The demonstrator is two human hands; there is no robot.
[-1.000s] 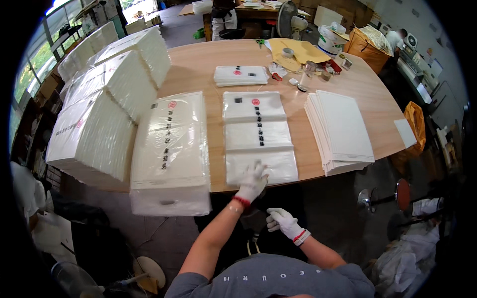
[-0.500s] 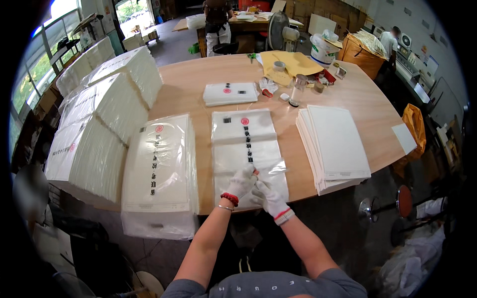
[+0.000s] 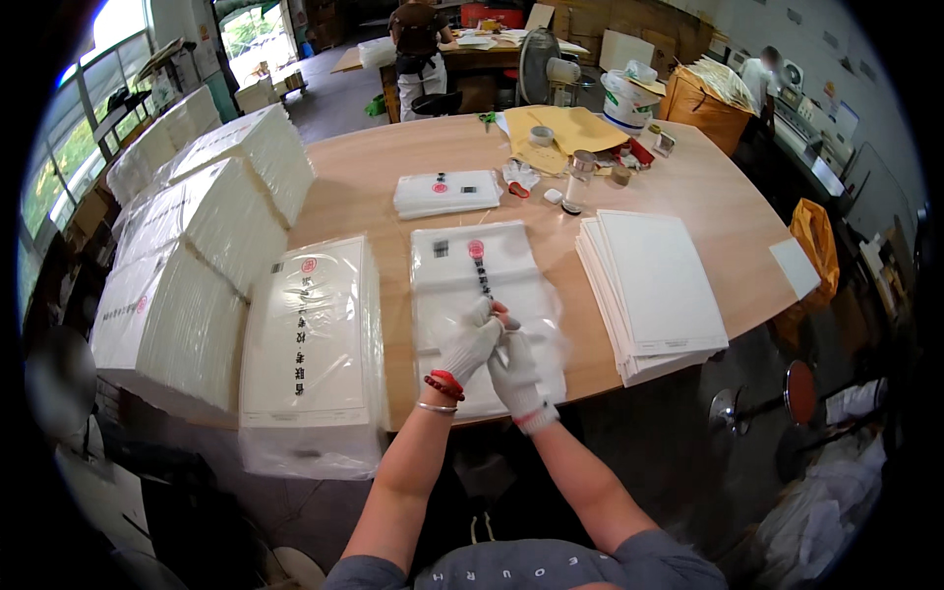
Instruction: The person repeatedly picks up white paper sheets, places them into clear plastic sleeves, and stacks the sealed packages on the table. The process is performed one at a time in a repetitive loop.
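Note:
Flat clear plastic bags [image 3: 438, 270], printed with a dark block, a red round mark and a dark column of characters, lie in a pile before me. My left hand [image 3: 472, 342], in a white knit glove with bare fingertips, is closed in a pinch on the top bag's film near its middle. Close beside it, my right hand [image 3: 516, 372], gloved too, has its fingers drawn together at the same film. Its fingertips are partly hidden behind the left hand. The bag's right edge is blurred.
Bagged white paper [image 3: 329, 334] is stacked to the left, beside tall wrapped stacks [image 3: 182, 285]. White sheets [image 3: 664, 285] are piled at right. Beyond lie folded bags [image 3: 447, 194], a glass jar [image 3: 578, 182], tape [image 3: 541, 136] and yellow paper [image 3: 580, 133]. Two other people are farther back.
Both hands have moved slightly up and left over the bag, with the right hand now closer against the left. The bag's right side has shifted and blurred.

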